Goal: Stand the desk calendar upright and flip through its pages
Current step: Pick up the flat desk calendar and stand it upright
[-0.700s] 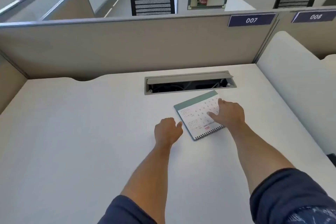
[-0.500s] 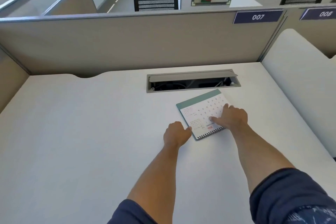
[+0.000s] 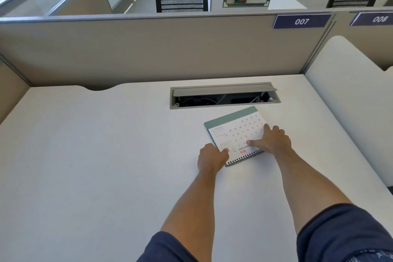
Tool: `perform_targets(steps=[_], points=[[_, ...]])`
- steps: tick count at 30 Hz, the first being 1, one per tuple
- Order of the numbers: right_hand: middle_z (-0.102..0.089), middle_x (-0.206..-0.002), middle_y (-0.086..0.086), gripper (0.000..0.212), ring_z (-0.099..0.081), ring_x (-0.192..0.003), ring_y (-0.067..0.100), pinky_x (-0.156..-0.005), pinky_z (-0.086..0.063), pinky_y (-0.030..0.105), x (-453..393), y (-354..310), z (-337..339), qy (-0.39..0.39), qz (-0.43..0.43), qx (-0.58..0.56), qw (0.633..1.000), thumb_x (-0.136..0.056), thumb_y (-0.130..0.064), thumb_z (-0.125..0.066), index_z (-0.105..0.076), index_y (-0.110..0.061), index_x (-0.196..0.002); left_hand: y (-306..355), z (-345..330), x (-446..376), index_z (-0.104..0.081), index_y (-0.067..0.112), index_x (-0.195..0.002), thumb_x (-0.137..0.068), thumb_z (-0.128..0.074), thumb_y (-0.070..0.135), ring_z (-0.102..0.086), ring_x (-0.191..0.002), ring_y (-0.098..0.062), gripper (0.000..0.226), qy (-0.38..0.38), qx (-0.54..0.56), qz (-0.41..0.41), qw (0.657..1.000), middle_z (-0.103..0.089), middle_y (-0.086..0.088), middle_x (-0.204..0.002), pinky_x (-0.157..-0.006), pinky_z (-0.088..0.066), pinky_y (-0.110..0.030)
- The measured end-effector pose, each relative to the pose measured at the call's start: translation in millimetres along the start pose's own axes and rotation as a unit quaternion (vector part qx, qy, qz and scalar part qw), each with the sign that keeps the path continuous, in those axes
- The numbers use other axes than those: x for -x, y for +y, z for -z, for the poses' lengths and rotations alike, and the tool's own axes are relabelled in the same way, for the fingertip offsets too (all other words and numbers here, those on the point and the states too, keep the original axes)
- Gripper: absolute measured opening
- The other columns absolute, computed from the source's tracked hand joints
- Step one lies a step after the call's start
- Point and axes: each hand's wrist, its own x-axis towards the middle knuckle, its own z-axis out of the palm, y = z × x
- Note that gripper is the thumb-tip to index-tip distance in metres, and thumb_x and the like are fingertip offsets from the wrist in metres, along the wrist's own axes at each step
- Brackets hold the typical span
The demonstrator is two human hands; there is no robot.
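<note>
The desk calendar (image 3: 236,132) lies flat on the white desk (image 3: 106,155), right of centre. It has a white page of dates, a teal far edge and a black spiral binding along the near edge. My left hand (image 3: 211,158) is curled at its near left corner, thumb on top of the page and fingers at the edge. My right hand (image 3: 271,141) rests flat on the right part of the page with fingers spread, covering that side.
Just beyond the calendar is an open cable hatch (image 3: 223,95) with its grey lid raised. A beige partition (image 3: 148,49) closes the desk's far side. A white rounded divider (image 3: 350,102) stands along the right edge.
My left hand has moved right from beside the calendar and taken hold of its near left corner. My right hand has slid slightly toward the near right of the page.
</note>
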Motion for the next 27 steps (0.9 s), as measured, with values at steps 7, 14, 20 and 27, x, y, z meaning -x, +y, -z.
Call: perform_targets(steps=[7, 14, 20, 27], points=[[-0.048, -0.137, 0.016, 0.114, -0.044, -0.131, 0.036, -0.102, -0.042, 0.043, 7, 8, 0, 0.001, 0.007, -0.041, 0.999, -0.065, -0.077, -0.078, -0.03, -0.021, -0.152, -2, 0, 4, -0.056, 0.017, -0.065, -0.084, -0.071, 0.035, -0.058, -0.062, -0.016, 0.03, 0.008, 0.089, 0.041, 0.995, -0.064, 0.004, -0.066, -0.054, -0.04, -0.025], [-0.052, -0.133, 0.013, 0.11, -0.049, -0.128, 0.035, -0.101, -0.044, 0.042, 21, 2, 12, 0.01, 0.033, -0.091, 0.995, -0.062, -0.077, -0.08, -0.041, -0.021, -0.147, -7, 16, 16, -0.058, 0.016, -0.079, -0.087, -0.06, 0.018, -0.063, -0.078, -0.022, 0.009, 0.031, 0.078, 0.021, 0.996, -0.066, 0.002, -0.086, -0.056, -0.043, -0.023], [-0.056, -0.141, 0.011, 0.104, -0.054, -0.131, 0.034, -0.106, -0.041, 0.042, 36, -25, 33, 0.036, 0.042, -0.177, 0.983, -0.071, -0.069, -0.08, -0.042, -0.017, -0.153, -3, 58, 20, -0.051, 0.011, -0.072, -0.088, -0.057, 0.015, -0.062, -0.071, -0.024, 0.018, 0.108, 0.145, 0.017, 0.983, -0.063, -0.002, -0.075, -0.054, -0.045, -0.026], [-0.068, -0.132, 0.008, 0.091, -0.055, -0.133, 0.031, -0.117, -0.036, 0.045, 49, -81, 53, 0.029, 0.029, -0.382, 0.923, -0.079, -0.046, -0.084, -0.041, -0.017, -0.154, -7, 128, 30, -0.063, 0.005, -0.072, -0.068, -0.052, 0.027, -0.068, -0.066, -0.025, 0.025, 0.157, 0.223, 0.01, 0.962, -0.073, -0.012, -0.073, -0.062, -0.053, -0.032]])
